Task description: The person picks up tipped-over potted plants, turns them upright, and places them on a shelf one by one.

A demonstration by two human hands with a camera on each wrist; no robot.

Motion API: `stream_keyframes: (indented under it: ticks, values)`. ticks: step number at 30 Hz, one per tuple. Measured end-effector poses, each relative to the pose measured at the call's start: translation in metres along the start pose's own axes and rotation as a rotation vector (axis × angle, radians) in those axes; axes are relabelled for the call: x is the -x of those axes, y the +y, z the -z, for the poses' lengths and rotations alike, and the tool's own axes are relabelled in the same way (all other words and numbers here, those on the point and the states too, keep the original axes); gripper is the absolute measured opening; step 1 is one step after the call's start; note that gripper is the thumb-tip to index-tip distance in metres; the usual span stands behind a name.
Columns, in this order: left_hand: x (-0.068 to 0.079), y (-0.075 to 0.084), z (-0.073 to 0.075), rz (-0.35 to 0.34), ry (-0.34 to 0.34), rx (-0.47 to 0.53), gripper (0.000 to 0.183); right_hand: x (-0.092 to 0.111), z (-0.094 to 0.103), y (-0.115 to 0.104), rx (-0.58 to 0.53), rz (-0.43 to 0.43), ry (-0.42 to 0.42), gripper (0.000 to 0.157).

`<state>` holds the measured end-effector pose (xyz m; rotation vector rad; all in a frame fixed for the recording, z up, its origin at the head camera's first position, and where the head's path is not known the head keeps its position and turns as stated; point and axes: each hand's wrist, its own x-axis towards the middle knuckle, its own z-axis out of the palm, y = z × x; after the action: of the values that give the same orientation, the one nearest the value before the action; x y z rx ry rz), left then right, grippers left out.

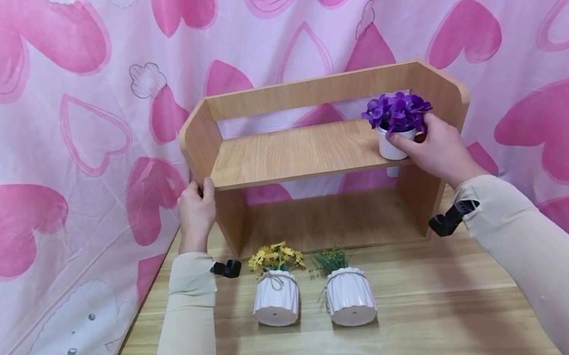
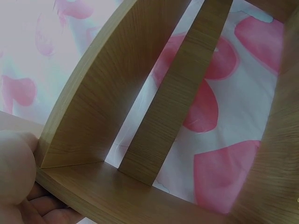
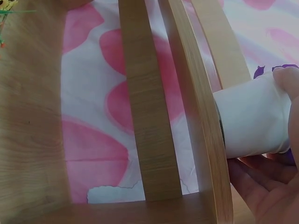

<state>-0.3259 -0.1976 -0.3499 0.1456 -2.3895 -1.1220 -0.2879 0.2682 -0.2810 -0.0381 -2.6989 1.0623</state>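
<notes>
A small wooden shelf (image 1: 302, 150) with two levels stands on the table. My left hand (image 1: 196, 211) grips the edge of its left side panel; in the left wrist view the thumb side lies outside and the curled fingers (image 2: 49, 207) show below the wood. At the right end of the upper board, my right hand (image 1: 440, 143) holds a white pot (image 1: 390, 144) with purple flowers (image 1: 397, 110), thumb in front. The right wrist view shows the pot's base against the board's front edge, with fingers curled round its side.
On the table (image 1: 406, 342), in front of the shelf, two white ribbed pots lie tipped with their bases toward me: one with yellow flowers (image 1: 275, 256), one with green sprigs (image 1: 331, 257). A pink heart-patterned curtain (image 1: 7, 143) hangs behind and along the left.
</notes>
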Motion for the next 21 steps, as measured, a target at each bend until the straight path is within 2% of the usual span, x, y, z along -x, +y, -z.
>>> stream_keyframes:
  ticks: [14,21]
  values:
    - [0.002,0.0,-0.002,0.016,-0.023,0.013,0.048,-0.011,0.0,0.005,0.026,0.012,-0.001,0.104]
    - [0.002,-0.002,-0.001,0.013,-0.015,0.018,0.048,-0.012,-0.003,0.005,-0.005,-0.004,0.003,0.109]
